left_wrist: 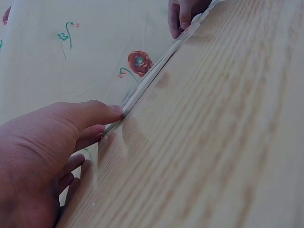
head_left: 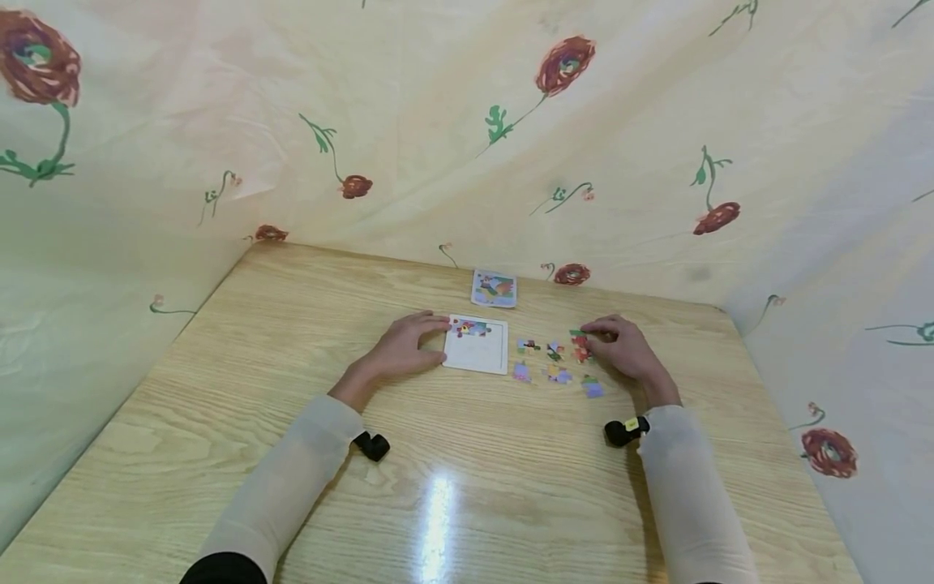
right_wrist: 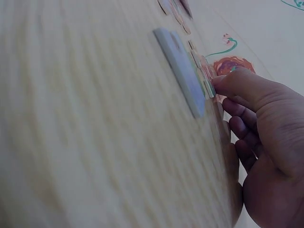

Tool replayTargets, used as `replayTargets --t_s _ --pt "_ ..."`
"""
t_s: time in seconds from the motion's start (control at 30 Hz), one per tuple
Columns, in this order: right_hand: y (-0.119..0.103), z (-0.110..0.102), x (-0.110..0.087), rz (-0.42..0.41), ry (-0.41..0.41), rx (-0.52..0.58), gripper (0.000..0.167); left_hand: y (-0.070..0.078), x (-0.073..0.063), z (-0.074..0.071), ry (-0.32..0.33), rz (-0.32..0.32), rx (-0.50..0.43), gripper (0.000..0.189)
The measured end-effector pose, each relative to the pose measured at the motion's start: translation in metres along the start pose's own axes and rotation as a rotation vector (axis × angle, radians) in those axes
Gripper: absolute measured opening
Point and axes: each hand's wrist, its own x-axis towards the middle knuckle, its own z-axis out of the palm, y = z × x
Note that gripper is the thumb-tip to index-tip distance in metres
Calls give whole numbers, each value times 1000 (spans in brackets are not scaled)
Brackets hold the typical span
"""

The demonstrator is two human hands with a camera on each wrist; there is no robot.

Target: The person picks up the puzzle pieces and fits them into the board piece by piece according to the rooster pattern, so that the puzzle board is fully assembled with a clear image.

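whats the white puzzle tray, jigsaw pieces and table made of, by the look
White square puzzle tray: smooth, perhaps coated wood or card; its core doesn't show. Small multicoloured jigsaw pieces: likely wood or thick board with printed faces, since one shows a thick, pale edge. Pale wood-grained table: wood or laminate, glossy, given its bright streak of reflected light.

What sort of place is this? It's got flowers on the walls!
Probably an indoor corner for table games, though I can't tell what building. There's a wooden table with flowery walls at its back and sides, and puzzle pieces beside a white tray.
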Motion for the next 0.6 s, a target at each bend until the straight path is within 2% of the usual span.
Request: replayTargets --t_s 0.4,0.6 --pt "-6 5 -1 34 52 11 38 -1 3 1 -4 11 2 59" --pt "-15 12 1 46 61 37 38 -1 1 1 -14 -13 0 60"
